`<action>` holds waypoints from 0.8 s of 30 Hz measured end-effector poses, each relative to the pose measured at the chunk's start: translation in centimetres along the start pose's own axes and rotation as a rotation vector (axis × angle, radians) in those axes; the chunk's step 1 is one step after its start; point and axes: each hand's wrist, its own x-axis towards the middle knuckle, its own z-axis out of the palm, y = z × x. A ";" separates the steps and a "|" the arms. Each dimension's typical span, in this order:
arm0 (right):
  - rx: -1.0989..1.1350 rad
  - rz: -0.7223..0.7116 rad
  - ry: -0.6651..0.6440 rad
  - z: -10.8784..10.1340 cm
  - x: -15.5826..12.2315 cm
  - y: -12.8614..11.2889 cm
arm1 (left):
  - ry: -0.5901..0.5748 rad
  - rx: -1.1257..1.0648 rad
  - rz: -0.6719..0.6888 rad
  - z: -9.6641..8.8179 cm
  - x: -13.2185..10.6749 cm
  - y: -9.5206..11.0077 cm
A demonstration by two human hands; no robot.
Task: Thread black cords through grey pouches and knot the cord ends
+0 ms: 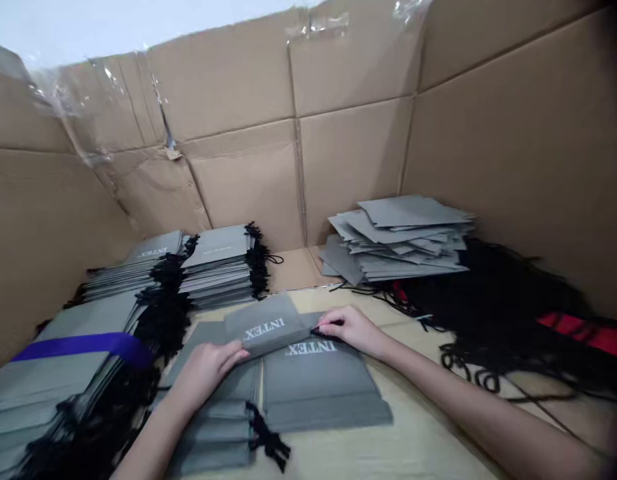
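In both hands I hold a grey drawstring bag (265, 325) printed with white INTEX lettering, lifted slightly and lying across the others. My left hand (206, 373) grips its lower left edge. My right hand (347, 330) pinches its right end, where a black cord shows between the fingers. Directly below lies a second grey INTEX bag (316, 387), flat on the table. Under my left forearm sits a low stack of grey bags (213, 427) with a bunch of black cords (266, 437) at its end, partly hidden by that arm.
Stacks of grey bags with black cords (216, 267) stand at the back left, and a larger stack with a purple strap (83, 347) sits at the left. A loose pile of grey sheets (398, 237), tangled black cords (488, 307) and a red item (583, 333) lie right, inside cardboard walls (348, 153).
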 end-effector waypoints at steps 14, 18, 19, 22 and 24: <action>0.155 -0.103 0.060 -2.6 -0.6 -0.6 | 0.072 0.342 0.143 -0.5 -0.5 -0.9; 0.008 -0.108 0.065 -4.1 -1.4 -1.5 | 0.134 0.425 0.128 -1.4 -0.6 -1.1; -0.094 -0.122 0.043 -4.5 -1.8 -1.7 | 0.161 0.446 0.128 -1.6 -0.6 -1.0; -0.516 -0.182 -0.026 -5.3 -3.0 -1.9 | 0.292 0.491 0.131 -2.0 -0.6 -0.1; -0.695 -0.202 -0.038 -5.3 -3.5 -1.7 | 0.366 0.499 0.138 -1.9 -0.3 1.3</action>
